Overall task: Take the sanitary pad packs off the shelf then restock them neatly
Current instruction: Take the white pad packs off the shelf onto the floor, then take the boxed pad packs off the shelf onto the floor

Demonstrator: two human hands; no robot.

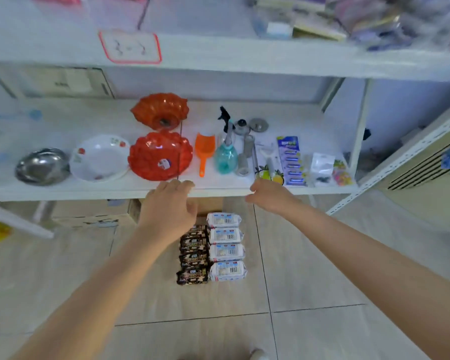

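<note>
White packs (227,247) with blue trim at six o'clock, black-and-gold patterned packs (193,255) to their nine o'clock, two translucent red bowls (160,155) (one behind the other), orange scoop (204,151), teal spray bottle (226,156), white flower-printed bowl (99,158), pale shelf (89,189).

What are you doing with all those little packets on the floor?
A person is reaching both arms toward the white shelf's front edge. The left hand and right hand are both empty, with fingers loosely curled and no grip on anything. Below them, on the pale tiled floor, lie two neat columns of packs: white plastic-wrapped packs with barcodes and, touching them on the left, dark brown patterned packs. The shelf holds bowls, a spray bottle and other small goods, none of them being touched.
</note>
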